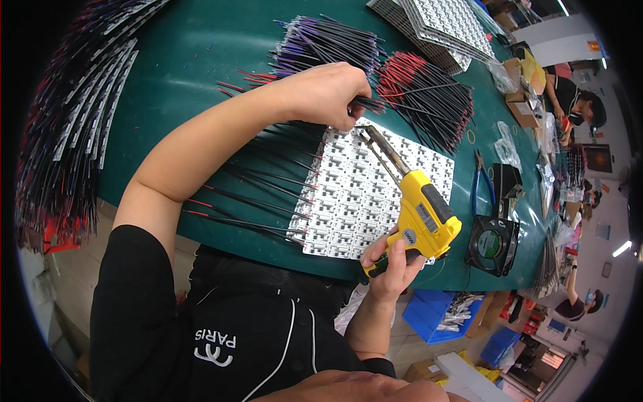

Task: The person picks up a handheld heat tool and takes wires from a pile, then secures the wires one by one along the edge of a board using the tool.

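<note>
My right hand (394, 264) is wrapped round the handle of a yellow and black soldering gun (423, 218). Its metal tip points up and left to the far edge of a white panel of small circuit boards (355, 194). Close to that tip, my left hand (335, 94) is closed on thin black wires (368, 104) with red ends; how many it holds is hidden by the fingers. Black wires (261, 181) stick out leftward from the panel's left edge. Whether the soldering tip touches the panel, I cannot tell.
Bundles of black wires with purple ends (321, 43) and red ends (425, 94) lie beyond the panel. Wired strips hang at the left (74, 127). A fan (493, 244), blue-handled pliers (481, 177) and stacked white panels (449, 27) are on the green table (181, 74). Other people work at right.
</note>
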A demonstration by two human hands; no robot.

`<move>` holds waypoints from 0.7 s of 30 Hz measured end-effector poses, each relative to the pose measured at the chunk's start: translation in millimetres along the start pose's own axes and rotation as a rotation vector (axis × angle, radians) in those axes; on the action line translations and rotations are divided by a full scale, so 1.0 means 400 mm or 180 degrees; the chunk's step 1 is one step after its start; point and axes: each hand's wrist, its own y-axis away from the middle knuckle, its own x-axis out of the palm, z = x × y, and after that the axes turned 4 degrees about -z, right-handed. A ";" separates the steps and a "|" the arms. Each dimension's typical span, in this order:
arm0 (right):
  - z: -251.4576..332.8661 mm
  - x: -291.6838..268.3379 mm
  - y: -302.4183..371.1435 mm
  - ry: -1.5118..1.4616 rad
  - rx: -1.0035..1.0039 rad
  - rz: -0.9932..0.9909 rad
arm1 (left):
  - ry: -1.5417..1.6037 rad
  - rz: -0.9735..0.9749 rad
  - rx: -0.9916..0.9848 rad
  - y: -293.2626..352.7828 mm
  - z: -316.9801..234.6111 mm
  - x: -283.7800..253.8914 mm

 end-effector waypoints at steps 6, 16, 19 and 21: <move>0.003 -0.001 0.003 0.0107 -0.0027 0.0139 | -0.0300 -0.0162 0.0073 0.007 -0.005 0.010; -0.013 -0.029 0.009 -0.0733 -0.0008 0.0138 | -0.0359 -0.0080 0.0127 0.005 -0.008 0.006; -0.018 -0.024 0.009 -0.0748 -0.0088 -0.0001 | 0.0069 0.0277 0.0133 0.001 0.004 -0.010; -0.020 -0.028 0.003 -0.0772 -0.0082 0.0088 | 0.0304 0.0276 -0.0143 0.000 0.008 -0.036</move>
